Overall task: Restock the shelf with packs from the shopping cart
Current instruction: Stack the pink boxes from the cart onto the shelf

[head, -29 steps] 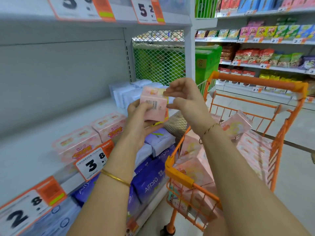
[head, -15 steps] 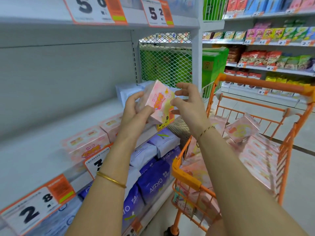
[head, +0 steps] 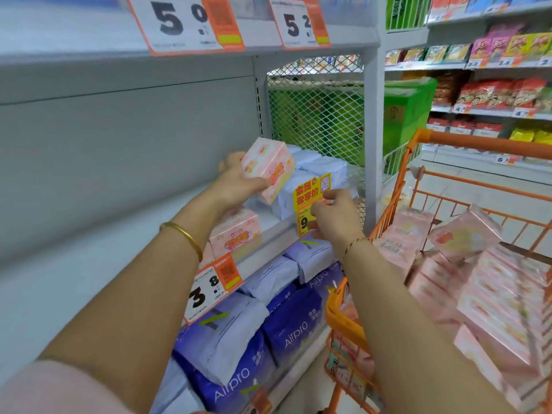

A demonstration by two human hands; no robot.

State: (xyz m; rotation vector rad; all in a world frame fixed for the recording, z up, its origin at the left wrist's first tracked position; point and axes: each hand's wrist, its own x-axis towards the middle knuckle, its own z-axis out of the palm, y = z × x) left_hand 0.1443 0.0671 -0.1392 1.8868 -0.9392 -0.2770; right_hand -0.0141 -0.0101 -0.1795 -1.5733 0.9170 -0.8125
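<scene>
Left hand point(head: 236, 180) grip clamped on pink pack point(head: 268, 165) above the shelf point(head: 89, 264); right hand point(head: 337, 216) at yellow price tag point(head: 310, 192) beside it, grip state indeterminable; tilted release risks toppling onto shelved packs point(head: 236, 231) below.

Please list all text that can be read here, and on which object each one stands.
"50": upper-left price tag, top shelf edge.
"52": upper-right price tag, same edge.
"38": lower price tag, middle shelf edge.
"Airpro": purple packs.
"9": yellow tag; its characters unclear.
Blurred: pink pack in left hand, far-shelf tags.
</scene>
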